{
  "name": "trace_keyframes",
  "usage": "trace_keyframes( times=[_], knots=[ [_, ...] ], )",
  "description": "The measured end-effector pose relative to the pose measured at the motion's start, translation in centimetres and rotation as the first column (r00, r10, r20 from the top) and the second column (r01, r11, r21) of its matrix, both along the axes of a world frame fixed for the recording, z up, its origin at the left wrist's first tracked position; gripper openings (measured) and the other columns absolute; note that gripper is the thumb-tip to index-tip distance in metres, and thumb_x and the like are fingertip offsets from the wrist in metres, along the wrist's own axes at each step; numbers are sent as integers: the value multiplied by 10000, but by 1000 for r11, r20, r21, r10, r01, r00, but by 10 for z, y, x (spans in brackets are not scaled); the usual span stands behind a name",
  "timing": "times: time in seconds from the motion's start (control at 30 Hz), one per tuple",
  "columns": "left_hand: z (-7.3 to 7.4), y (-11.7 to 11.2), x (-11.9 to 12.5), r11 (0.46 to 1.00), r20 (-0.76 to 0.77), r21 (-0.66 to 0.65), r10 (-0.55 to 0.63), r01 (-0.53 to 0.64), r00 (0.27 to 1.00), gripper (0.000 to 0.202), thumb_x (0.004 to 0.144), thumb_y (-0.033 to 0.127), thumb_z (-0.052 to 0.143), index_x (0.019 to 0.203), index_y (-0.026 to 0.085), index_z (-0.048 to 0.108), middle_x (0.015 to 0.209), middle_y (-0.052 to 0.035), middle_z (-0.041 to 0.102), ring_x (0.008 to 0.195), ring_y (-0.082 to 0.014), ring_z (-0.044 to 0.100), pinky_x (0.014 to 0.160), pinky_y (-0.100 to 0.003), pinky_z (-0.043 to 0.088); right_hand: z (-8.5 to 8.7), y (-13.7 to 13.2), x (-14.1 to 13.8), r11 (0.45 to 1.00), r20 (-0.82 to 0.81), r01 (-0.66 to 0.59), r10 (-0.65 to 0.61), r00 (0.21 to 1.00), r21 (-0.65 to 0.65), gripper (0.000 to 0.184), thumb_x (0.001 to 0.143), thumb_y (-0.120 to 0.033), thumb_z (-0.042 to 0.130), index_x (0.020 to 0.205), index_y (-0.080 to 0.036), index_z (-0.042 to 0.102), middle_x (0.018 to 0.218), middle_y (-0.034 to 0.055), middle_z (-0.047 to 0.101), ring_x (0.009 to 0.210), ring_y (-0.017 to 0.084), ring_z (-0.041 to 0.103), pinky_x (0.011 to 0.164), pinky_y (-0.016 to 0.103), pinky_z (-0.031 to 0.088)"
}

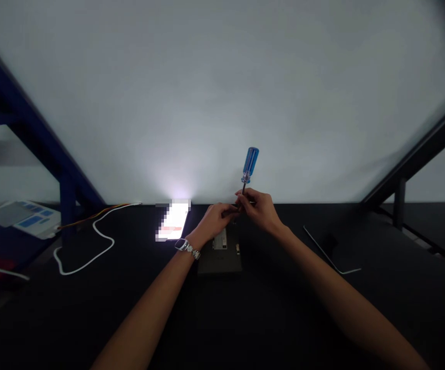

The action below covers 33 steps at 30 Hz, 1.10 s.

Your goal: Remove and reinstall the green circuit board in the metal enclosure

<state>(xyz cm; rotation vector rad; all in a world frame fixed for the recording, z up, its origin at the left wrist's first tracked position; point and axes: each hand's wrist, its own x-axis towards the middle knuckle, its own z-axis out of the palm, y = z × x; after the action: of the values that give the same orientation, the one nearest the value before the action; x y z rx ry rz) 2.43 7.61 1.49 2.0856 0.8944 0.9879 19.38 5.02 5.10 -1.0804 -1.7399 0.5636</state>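
Observation:
A screwdriver with a clear blue handle [250, 163] stands nearly upright over a flat dark device [220, 257] that lies on the black table. My right hand [259, 208] pinches the screwdriver's shaft just below the handle. My left hand [215, 220], with a metal wristwatch [187, 247] on its wrist, has its fingers closed at the lower end of the shaft, right against my right hand; what its fingertips grip is hidden. The device carries a pale label [220, 239] near its far edge.
A lit phone screen [173, 221] glows to the left of my hands. A white cable [87, 246] loops across the table's left side. A thin bent metal rod [328, 254] lies to the right. Blue frame beams [33, 133] rise at left, dark ones [419, 154] at right.

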Motion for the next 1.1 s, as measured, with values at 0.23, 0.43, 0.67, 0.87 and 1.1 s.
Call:
trace_keyframes(
  times=[0.23, 0.43, 0.67, 0.87, 1.1],
  knots=[
    [-3, 2, 0, 1000, -5, 17, 8, -7, 1000, 208, 844, 331, 628, 908, 172, 746, 860, -56, 740, 770, -177, 635, 693, -282, 454, 4, -3, 3, 999, 37, -32, 32, 999, -1, 268, 924, -354, 500, 1049, -173, 653, 812, 49, 694, 647, 154, 661, 640, 294, 549],
    [-4, -1, 4, 996, -14, 51, 68, -67, 998, 224, 829, 355, 645, 765, 144, 686, 680, -25, 654, 628, -138, 531, 599, -266, 395, 4, -5, 4, 999, 51, -41, 41, 998, -4, 284, 878, -355, 580, 1099, -188, 644, 864, 55, 695, 690, 161, 661, 649, 298, 551],
    [-5, -1, 5, 987, -22, 95, 131, -129, 991, 206, 815, 370, 684, 859, 171, 711, 825, -56, 696, 743, -173, 586, 685, -291, 433, 0, -4, -1, 999, -124, -8, 4, 992, -33, 202, 855, -389, 627, 868, -190, 596, 700, 21, 663, 612, 165, 658, 578, 282, 533],
    [1, 1, -1, 996, -70, 66, -57, 62, 996, 216, 891, 266, 567, 1017, 194, 726, 922, -43, 733, 808, -179, 634, 742, -290, 449, 3, -4, 2, 998, -15, -56, 56, 998, 2, 215, 911, -316, 530, 1058, -181, 610, 888, 58, 709, 657, 151, 668, 623, 290, 550],
    [-5, 0, 1, 995, -23, 79, 67, -65, 997, 191, 848, 331, 642, 868, 162, 728, 789, -38, 711, 705, -160, 600, 665, -278, 432, 2, -3, 1, 1000, 9, 10, -10, 1000, 21, 260, 852, -341, 622, 1066, -193, 628, 897, 57, 709, 674, 162, 662, 619, 291, 539]
  ],
)
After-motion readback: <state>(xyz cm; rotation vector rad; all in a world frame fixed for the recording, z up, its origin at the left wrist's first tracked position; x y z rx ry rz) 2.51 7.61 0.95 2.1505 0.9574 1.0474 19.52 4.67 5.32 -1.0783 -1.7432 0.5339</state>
